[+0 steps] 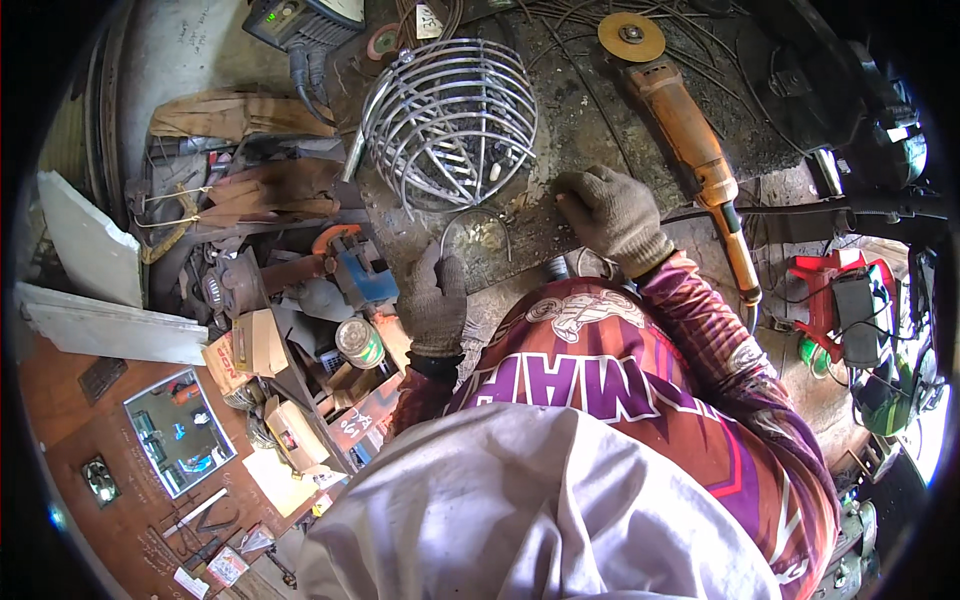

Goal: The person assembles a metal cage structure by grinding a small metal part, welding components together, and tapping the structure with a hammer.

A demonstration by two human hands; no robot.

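On the dark metal work table (560, 130) stands a round basket-like cage of bent steel rods (450, 125), beyond both hands. My left hand (436, 305), in a grey-brown work glove, is at the table's near edge. Its thumb and fingers close on one end of a thin curved metal rod (480, 211), which arcs over the tabletop just below the cage. My right hand (612, 215), gloved alike, rests at the edge farther right with its fingers curled. Whatever is inside them, if anything, is hidden. An orange angle grinder (685, 130) with a tan disc (631, 36) lies beyond the right hand.
Loose rods and cables (700, 65) spread over the table's far right. A welding machine (305, 22) sits at the far left. Left of me are a blue vise (365, 275), a tin can (358, 342) and open cardboard boxes (295, 435). A red frame (825, 290) stands at right.
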